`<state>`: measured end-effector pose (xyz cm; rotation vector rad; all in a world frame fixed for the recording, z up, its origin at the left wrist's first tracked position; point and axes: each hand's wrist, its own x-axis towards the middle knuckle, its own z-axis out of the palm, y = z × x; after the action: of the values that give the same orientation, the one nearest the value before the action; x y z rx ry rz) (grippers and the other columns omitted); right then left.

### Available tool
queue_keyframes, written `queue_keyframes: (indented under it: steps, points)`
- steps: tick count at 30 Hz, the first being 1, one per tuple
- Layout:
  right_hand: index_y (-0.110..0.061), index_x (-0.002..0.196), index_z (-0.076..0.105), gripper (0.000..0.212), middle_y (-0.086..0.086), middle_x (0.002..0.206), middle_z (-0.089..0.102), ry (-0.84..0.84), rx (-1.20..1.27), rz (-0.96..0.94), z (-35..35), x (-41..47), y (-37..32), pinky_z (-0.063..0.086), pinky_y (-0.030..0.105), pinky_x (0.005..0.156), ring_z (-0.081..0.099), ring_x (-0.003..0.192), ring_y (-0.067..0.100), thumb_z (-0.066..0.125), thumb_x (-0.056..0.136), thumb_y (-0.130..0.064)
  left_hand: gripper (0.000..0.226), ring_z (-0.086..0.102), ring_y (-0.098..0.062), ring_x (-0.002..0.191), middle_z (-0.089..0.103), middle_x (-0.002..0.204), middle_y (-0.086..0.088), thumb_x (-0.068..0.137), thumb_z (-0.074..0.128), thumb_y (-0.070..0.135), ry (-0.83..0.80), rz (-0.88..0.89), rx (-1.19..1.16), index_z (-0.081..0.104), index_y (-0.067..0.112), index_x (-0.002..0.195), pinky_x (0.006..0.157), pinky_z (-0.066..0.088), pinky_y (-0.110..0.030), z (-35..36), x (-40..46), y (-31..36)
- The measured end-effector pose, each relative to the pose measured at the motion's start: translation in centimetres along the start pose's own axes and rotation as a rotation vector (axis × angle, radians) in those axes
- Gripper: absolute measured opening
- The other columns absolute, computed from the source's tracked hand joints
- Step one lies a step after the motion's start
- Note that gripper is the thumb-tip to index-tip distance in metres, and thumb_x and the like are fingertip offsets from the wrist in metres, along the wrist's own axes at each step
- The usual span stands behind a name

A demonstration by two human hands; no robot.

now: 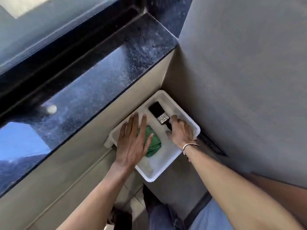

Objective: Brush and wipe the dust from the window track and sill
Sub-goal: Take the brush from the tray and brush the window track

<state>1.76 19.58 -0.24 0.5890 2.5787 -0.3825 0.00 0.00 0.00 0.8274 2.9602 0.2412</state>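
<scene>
White plastic tray [189,120] sits low in a corner, below the sill and against a grey wall [240,72], w/ both bare hands reaching down into it. Inside the tray: a paintbrush [160,113] w/ black bristles, a metal band and a dark handle, lying at the far right side; and a green cloth [153,144], bunched up, nearer the left.

Right hand [180,131], wearing a thin metal bangle [190,147] at the wrist, has fingers curled around the brush handle just behind the metal band. Looks like a closing grip, but whether it's fully tightened I cannot tell; the handle is mostly hidden under the fingers. Left hand [132,140] is flat and spread, fingers straight, hovering over or resting on the cloth, gripping nothing.

Black speckled stone sill [99,77] runs diagonally above the tray, filmed w/ pale dust, esp. toward the far end. Dark window track [54,57] lies beyond it, along the glass [41,30].

Handling, as a judgement: brush is prob. light and rigid in the handle, bristles soft and springy; best held on the handle near the band for control in the narrow track. Cloth is soft, limp, nearly weightless; pinch a fold or scoop the whole bunch. Neither is fragile or slippery. Tray is light, so it may slide if pushed.
</scene>
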Motion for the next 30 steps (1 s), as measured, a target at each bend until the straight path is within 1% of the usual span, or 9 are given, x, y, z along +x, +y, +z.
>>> queue_keyframes:
  steps: [5,10,19,20,22,24,25,27,30]
  points:
    - [-0.001,0.134,0.041,0.041,0.025,0.132,0.055,-0.038,0.006,0.049,2.6,0.5,0.2,0.051,0.047,0.089,0.055,0.122,0.043,0.052,0.095,-0.001,0.070,0.053,-0.041,0.141,0.047,0.157,-0.029,0.103,0.038,0.049,-0.092,-0.018,0.007,0.039,0.006,0.157,0.112,0.047,-0.055,2.7,-0.5,0.5]
    - [0.001,0.122,0.058,0.027,0.027,0.128,0.054,-0.030,0.210,0.068,1.3,-0.9,1.1,0.050,0.046,0.091,0.061,0.115,0.047,0.052,0.100,-0.013,0.070,0.049,-0.042,0.144,0.042,0.160,-0.029,0.104,0.036,0.049,-0.082,0.012,0.008,0.034,0.006,0.159,0.114,0.047,-0.056,-0.3,-1.8,1.4]
    - [-0.010,0.088,0.079,0.011,0.015,0.083,0.079,0.538,0.547,0.076,-8.2,-13.4,-1.1,0.059,0.044,0.079,0.072,0.085,0.036,0.082,0.079,-0.015,0.060,0.050,-0.036,0.145,0.049,0.157,-0.024,0.105,0.050,0.044,0.318,0.123,0.011,0.049,0.007,0.152,0.112,0.049,-0.049,-15.7,-6.9,-0.8]
    - [-0.010,0.086,0.079,0.012,0.015,0.079,0.078,0.598,0.580,0.059,-9.5,-15.1,-2.1,0.059,0.043,0.075,0.073,0.078,0.033,0.082,0.078,-0.018,0.059,0.049,-0.035,0.146,0.049,0.157,-0.023,0.105,0.051,0.044,0.382,0.116,0.011,0.050,0.008,0.152,0.114,0.048,-0.049,-17.6,-8.1,-1.8]
    - [-0.009,0.082,0.076,0.018,0.010,0.072,0.076,0.682,0.718,0.008,-11.9,-18.5,-5.2,0.060,0.031,0.067,0.071,0.063,0.006,0.078,0.079,-0.027,0.059,0.046,-0.034,0.148,0.048,0.158,-0.021,0.105,0.053,0.045,0.492,0.080,0.022,0.050,0.010,0.152,0.117,0.046,-0.049,-21.0,-11.0,-4.8]
    - [-0.013,0.083,0.072,0.020,-0.011,0.067,0.072,0.759,0.878,-0.068,-14.1,-22.0,-9.4,0.050,0.006,0.059,0.063,0.056,-0.013,0.071,0.080,-0.032,0.061,0.042,-0.033,0.151,0.045,0.161,-0.020,0.105,0.051,0.047,0.571,0.003,0.051,0.048,0.011,0.154,0.120,0.042,-0.049,-23.7,-14.5,-9.1]
    - [-0.013,0.085,0.071,0.021,-0.018,0.064,0.069,0.787,0.949,-0.111,-14.9,-23.6,-11.7,0.048,0.004,0.060,0.062,0.057,-0.015,0.070,0.082,-0.033,0.062,0.041,-0.033,0.152,0.044,0.162,-0.020,0.106,0.049,0.048,0.589,-0.050,0.072,0.046,0.011,0.155,0.121,0.041,-0.050,-24.7,-16.4,-11.7]
    - [-0.017,0.089,0.069,0.019,-0.018,0.065,0.068,0.793,1.059,-0.196,-15.7,-26.0,-17.1,0.057,0.023,0.069,0.065,0.062,-0.006,0.069,0.084,-0.036,0.063,0.041,-0.034,0.151,0.042,0.163,-0.020,0.107,0.044,0.050,0.589,-0.169,0.135,0.044,0.010,0.156,0.122,0.038,-0.050,-25.8,-20.1,-17.1]
    - [-0.029,0.090,0.059,0.011,0.006,0.083,0.079,0.597,1.270,-0.378,-14.8,-27.8,-26.7,0.065,0.046,0.069,0.077,0.076,0.024,0.068,0.090,-0.022,0.068,0.044,-0.038,0.149,0.042,0.162,-0.022,0.105,0.041,0.052,0.525,-0.352,0.192,0.042,0.006,0.156,0.120,0.036,-0.052,-25.9,-25.0,-24.6]
